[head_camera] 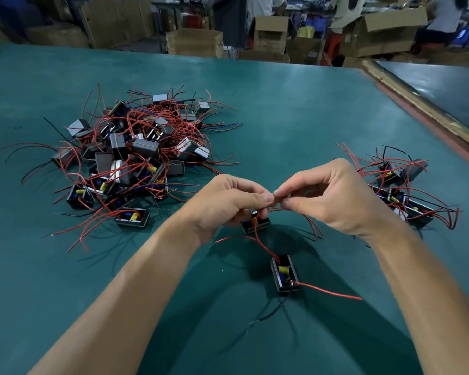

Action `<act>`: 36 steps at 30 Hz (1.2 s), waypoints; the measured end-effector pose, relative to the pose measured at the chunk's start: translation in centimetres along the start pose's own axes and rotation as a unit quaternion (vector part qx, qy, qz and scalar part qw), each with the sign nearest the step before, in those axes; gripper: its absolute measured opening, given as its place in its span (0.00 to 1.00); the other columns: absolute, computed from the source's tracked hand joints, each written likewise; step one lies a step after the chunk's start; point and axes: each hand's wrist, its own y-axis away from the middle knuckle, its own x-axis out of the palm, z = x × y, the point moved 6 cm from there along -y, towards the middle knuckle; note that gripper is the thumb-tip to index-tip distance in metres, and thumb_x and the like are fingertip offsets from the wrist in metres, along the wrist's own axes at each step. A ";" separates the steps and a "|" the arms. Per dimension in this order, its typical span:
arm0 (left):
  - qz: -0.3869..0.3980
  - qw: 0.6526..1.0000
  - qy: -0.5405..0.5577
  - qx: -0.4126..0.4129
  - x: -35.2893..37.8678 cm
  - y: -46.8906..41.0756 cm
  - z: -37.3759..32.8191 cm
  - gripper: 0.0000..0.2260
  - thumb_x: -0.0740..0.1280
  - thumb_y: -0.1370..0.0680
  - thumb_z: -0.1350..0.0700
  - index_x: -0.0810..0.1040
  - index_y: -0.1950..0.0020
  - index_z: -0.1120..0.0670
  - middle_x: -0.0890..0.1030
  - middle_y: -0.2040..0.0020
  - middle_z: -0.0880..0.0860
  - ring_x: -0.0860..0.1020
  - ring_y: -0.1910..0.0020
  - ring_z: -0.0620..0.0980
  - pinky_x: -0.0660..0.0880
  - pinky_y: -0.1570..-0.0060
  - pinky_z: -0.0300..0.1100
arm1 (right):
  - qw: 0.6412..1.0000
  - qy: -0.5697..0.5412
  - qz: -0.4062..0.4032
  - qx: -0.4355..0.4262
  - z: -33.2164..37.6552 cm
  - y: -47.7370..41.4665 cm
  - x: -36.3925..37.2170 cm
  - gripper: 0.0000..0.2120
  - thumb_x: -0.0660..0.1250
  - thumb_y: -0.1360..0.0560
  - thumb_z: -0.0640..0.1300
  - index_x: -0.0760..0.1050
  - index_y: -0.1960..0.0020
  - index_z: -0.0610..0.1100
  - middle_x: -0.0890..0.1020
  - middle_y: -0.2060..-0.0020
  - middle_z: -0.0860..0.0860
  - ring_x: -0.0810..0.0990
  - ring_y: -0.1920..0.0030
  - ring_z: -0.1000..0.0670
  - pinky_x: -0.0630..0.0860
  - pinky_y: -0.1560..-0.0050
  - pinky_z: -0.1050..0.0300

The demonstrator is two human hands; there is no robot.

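pinching the ends of the red wires between thumb and forefinger, the left hand and right hand meet tip to tip above the green table; the other fingers are loosely curled. one wire runs down to the near box, a small black open case with yellow and blue parts, lying on the table between the forearms. a second box lies just under the hands. a tangled pile of such boxes sits far left, a smaller cluster right.
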 end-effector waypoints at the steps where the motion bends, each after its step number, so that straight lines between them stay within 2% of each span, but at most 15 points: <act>1: 0.004 1.000 0.002 -0.004 0.0 0.0 0.0 0.11 0.68 0.23 0.59 0.82 0.66 0.53 0.78 0.70 0.50 0.63 0.77 0.43 0.57 0.78 0.31 | 1.000 0.002 0.000 -0.003 0.0 0.0 0.0 0.12 0.75 0.30 0.30 0.86 0.59 0.48 0.87 0.64 0.49 0.86 0.62 0.47 0.81 0.55 0.52; 6: 0.008 1.000 0.003 -0.004 0.0 -0.2 0.1 0.09 0.68 0.23 0.59 0.82 0.63 0.54 0.77 0.70 0.51 0.63 0.75 0.43 0.57 0.78 0.33 | 1.000 0.001 -0.002 -0.007 -0.1 -0.1 0.1 0.09 0.76 0.30 0.33 0.86 0.59 0.47 0.87 0.64 0.50 0.84 0.62 0.51 0.80 0.57 0.55; 9: 0.006 1.000 0.002 0.013 0.0 -0.1 0.1 0.09 0.68 0.23 0.60 0.82 0.62 0.55 0.78 0.71 0.51 0.63 0.77 0.42 0.58 0.78 0.31 | 1.000 -0.001 -0.002 -0.004 -0.4 -0.2 0.0 0.08 0.77 0.30 0.35 0.86 0.60 0.48 0.87 0.65 0.51 0.83 0.65 0.56 0.78 0.60 0.64; 12: -0.006 0.999 -0.014 0.033 -0.1 -0.1 0.0 0.08 0.69 0.23 0.61 0.82 0.62 0.55 0.79 0.71 0.50 0.64 0.78 0.41 0.60 0.78 0.30 | 1.000 -0.010 0.003 0.000 -0.4 -0.1 0.2 0.02 0.77 0.30 0.42 0.86 0.61 0.47 0.87 0.65 0.52 0.85 0.64 0.53 0.79 0.60 0.63; 15: -0.018 0.997 -0.028 0.064 -0.2 0.1 -0.3 0.05 0.70 0.24 0.62 0.83 0.60 0.58 0.80 0.71 0.50 0.68 0.78 0.40 0.62 0.77 0.28 | 0.999 -0.028 0.001 0.017 -0.8 -0.2 0.1 0.08 0.75 0.27 0.39 0.85 0.64 0.48 0.85 0.69 0.51 0.80 0.69 0.56 0.75 0.65 0.64; 17: -0.027 0.995 -0.035 0.085 -0.1 0.1 -0.5 0.04 0.71 0.24 0.63 0.83 0.58 0.60 0.81 0.70 0.51 0.72 0.75 0.40 0.67 0.73 0.28 | 0.998 -0.033 0.004 0.045 -1.2 -0.3 0.1 0.09 0.74 0.26 0.39 0.84 0.65 0.47 0.83 0.71 0.48 0.77 0.70 0.53 0.74 0.65 0.60; 20: -0.043 0.989 -0.077 0.120 0.0 0.2 -0.9 0.03 0.72 0.25 0.62 0.84 0.58 0.60 0.82 0.67 0.55 0.75 0.68 0.50 0.72 0.64 0.45 | 0.993 -0.060 0.031 0.095 -1.7 -0.3 0.5 0.10 0.72 0.25 0.38 0.81 0.65 0.44 0.81 0.72 0.50 0.77 0.70 0.52 0.76 0.66 0.61; 22: -0.056 0.980 -0.127 0.145 0.2 0.3 -1.2 0.03 0.73 0.25 0.60 0.86 0.59 0.55 0.83 0.67 0.53 0.72 0.68 0.52 0.71 0.67 0.53 | 0.982 -0.102 0.058 0.149 -2.2 -0.1 0.9 0.12 0.70 0.24 0.38 0.80 0.66 0.44 0.80 0.72 0.50 0.76 0.71 0.53 0.76 0.67 0.62; 24: -0.069 0.968 -0.174 0.165 0.3 0.5 -1.4 0.03 0.73 0.25 0.58 0.86 0.58 0.53 0.82 0.68 0.52 0.70 0.70 0.51 0.70 0.72 0.53 | 0.963 -0.147 0.075 0.214 -2.7 0.2 1.3 0.11 0.70 0.24 0.40 0.79 0.66 0.44 0.78 0.72 0.50 0.74 0.72 0.54 0.75 0.69 0.63; 26: -0.083 0.961 -0.196 0.177 0.3 0.5 -1.6 0.04 0.72 0.25 0.58 0.85 0.59 0.54 0.82 0.68 0.53 0.70 0.71 0.50 0.70 0.72 0.52 | 0.958 -0.152 0.052 0.237 -3.2 0.2 1.3 0.10 0.71 0.25 0.42 0.79 0.65 0.43 0.78 0.72 0.50 0.73 0.73 0.55 0.75 0.70 0.63; 30: -0.099 0.969 -0.163 0.156 0.0 0.2 -1.2 0.06 0.70 0.23 0.61 0.83 0.60 0.59 0.83 0.68 0.54 0.74 0.70 0.49 0.74 0.68 0.48 | 0.988 -0.073 -0.052 0.125 -2.4 -0.5 0.4 0.08 0.75 0.28 0.38 0.81 0.65 0.43 0.81 0.73 0.50 0.75 0.73 0.55 0.75 0.69 0.63; 33: -0.098 0.980 -0.117 0.126 -0.3 -0.1 -0.6 0.06 0.70 0.23 0.61 0.84 0.60 0.57 0.82 0.69 0.51 0.74 0.71 0.45 0.72 0.67 0.38 | 0.997 -0.011 -0.056 0.043 -1.4 -0.6 0.3 0.09 0.74 0.27 0.37 0.83 0.64 0.46 0.84 0.70 0.50 0.78 0.70 0.56 0.75 0.66 0.65; 36: -0.105 0.985 -0.079 0.108 -0.4 -0.2 -0.4 0.06 0.70 0.23 0.62 0.83 0.59 0.60 0.81 0.70 0.49 0.69 0.77 0.38 0.66 0.73 0.27 | 0.998 0.042 -0.056 0.004 -1.1 -0.5 0.1 0.09 0.74 0.27 0.37 0.84 0.62 0.49 0.85 0.67 0.51 0.80 0.68 0.54 0.77 0.64 0.62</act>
